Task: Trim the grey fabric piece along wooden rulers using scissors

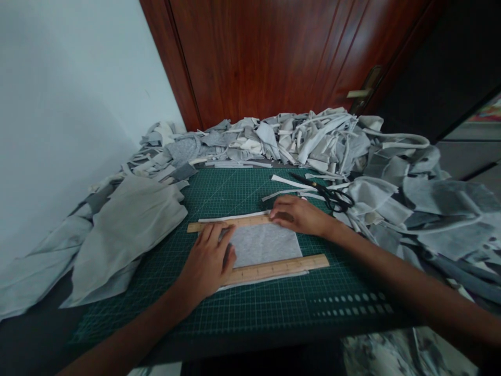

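Observation:
A light grey piece of fabric [260,244] lies on the green cutting mat [230,187]. Across its far edge runs one wooden ruler [250,221], and a second wooden ruler [282,267] lies along its near edge. Narrow margins of fabric show beyond both rulers. My left hand [209,256] is spread over the left side, fingertips on the far ruler and palm above the left part of the near one. At the right end of the far ruler, my right hand [299,215] is closed, thumb and fingers bent around its edge; that ruler's tip is hidden.
Black scissors [326,192] lie beyond my right hand among cut fabric strips [289,181]. Heaped grey and white scraps [313,138] line the mat's back and right. Larger fabric pieces [133,224] are at the left. A wooden door [254,57] and a white wall [70,78] stand behind.

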`<state>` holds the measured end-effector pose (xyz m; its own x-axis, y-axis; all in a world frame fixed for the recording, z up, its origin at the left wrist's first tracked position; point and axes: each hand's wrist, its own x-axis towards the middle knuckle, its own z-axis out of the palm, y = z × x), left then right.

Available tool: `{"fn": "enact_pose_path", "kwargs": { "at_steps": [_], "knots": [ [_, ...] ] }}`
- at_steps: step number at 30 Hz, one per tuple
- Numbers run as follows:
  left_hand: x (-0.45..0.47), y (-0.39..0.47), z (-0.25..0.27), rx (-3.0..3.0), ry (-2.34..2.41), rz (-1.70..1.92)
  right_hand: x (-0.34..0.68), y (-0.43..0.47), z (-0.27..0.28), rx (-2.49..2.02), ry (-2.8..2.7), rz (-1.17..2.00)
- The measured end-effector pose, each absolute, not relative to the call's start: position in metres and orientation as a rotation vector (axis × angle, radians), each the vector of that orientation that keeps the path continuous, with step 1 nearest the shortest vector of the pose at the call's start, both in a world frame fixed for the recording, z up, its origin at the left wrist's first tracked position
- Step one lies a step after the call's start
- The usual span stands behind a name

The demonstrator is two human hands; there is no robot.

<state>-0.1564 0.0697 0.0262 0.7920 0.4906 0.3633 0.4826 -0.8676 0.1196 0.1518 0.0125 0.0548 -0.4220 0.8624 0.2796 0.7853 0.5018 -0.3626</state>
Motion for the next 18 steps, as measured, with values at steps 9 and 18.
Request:
{"fn": "enact_pose_path", "kwargs": {
  "at_steps": [9, 18],
  "knots": [
    [-0.156, 0.071, 0.024, 2.925, 0.812, 0.579, 0.15, 0.028, 0.027, -1.412, -2.171, 0.127],
    [-0.157, 0.084, 0.013, 2.814, 0.889, 0.631, 0.152, 0.044, 0.019, -1.516, -2.001, 0.132]
  ]
}}
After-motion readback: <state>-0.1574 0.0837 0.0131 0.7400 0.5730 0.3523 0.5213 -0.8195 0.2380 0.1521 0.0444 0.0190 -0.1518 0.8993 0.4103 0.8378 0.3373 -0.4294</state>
